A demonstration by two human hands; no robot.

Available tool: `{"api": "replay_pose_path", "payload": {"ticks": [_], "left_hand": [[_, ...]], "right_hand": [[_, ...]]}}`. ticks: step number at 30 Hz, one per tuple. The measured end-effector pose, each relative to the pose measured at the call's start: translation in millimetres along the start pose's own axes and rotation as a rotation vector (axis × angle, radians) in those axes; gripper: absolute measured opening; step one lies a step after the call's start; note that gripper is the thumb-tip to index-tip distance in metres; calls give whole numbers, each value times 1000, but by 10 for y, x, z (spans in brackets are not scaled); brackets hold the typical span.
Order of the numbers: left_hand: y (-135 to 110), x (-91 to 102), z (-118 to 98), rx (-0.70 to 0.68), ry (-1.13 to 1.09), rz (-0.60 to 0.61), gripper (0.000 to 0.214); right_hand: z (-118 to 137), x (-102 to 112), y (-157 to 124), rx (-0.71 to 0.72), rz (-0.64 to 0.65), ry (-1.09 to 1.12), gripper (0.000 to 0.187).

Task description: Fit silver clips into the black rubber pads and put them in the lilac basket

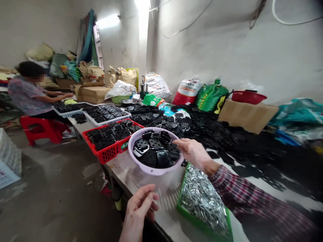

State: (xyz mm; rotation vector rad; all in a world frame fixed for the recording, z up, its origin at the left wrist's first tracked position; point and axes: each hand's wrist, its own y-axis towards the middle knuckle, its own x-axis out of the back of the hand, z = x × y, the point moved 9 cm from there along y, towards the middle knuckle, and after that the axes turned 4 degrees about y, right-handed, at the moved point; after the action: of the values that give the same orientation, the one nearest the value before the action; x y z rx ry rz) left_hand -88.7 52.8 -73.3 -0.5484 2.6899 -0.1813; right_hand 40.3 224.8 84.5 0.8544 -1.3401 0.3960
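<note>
A pale lilac round basket [133, 143] sits on the table's near edge with several black flat plastic pieces [153, 151] in it. My right hand [193, 153], in a plaid sleeve, reaches to the basket's right rim, its fingers curled at the rim; whether it grips the rim or a piece I cannot tell. My left hand [140, 205] hovers low in front of the table edge, fingers loosely curled and apart, holding nothing.
A green tray [181, 208] of small silvery metal parts lies right of the basket. A red crate [108, 154] and white trays [106, 121] hold black pieces; more are heaped across the table [227, 134]. Another person [27, 94] sits at the far left on a red stool.
</note>
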Motion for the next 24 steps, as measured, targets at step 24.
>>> {"api": "replay_pose_path", "payload": {"ticks": [24], "left_hand": [[-515,-1306,396,63,271,478,44]], "right_hand": [[-1845,-431,-2655,-760,268,96,38]]}}
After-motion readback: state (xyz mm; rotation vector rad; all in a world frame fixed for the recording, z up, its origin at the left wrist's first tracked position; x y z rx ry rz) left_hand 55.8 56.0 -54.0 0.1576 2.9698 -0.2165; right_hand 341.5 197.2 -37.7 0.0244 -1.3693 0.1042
